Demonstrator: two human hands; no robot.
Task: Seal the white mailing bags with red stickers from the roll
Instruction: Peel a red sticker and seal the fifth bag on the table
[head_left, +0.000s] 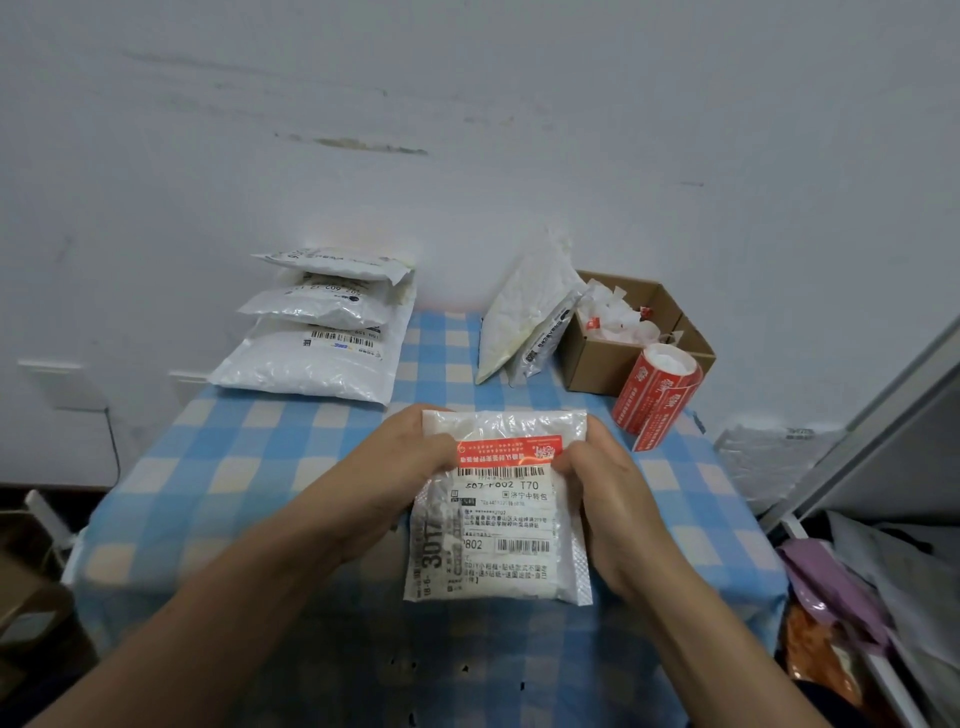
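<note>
I am holding a white mailing bag (514, 566) in both hands over the near middle of the table (208, 467), which is covered in a blue checked cloth. The bag's printed shipping label is facing up at me. A red sticker (509, 451) is lying across the bag just above the label's barcode. My left hand (410, 457) is gripping the bag's upper left edge, with the thumb on the sticker's left end and the fingers curled round behind. My right hand (597, 483) is gripping the upper right edge the same way, its thumb pressing on the sticker's right end and its fingers wrapping the side of the bag. The roll of red stickers (657, 387) is standing to the right, a little farther off than the bag, with a loose strip of stickers trailing from it toward me. It is just beside a cardboard box (608, 364) at the far right, which is holding crumpled white paper scraps (618, 317). Two more white bags (519, 317) are leaning upright just left of the box, against the wall. At the far left a stack of filled bags (311, 364) is lying flat, one on another.
</note>
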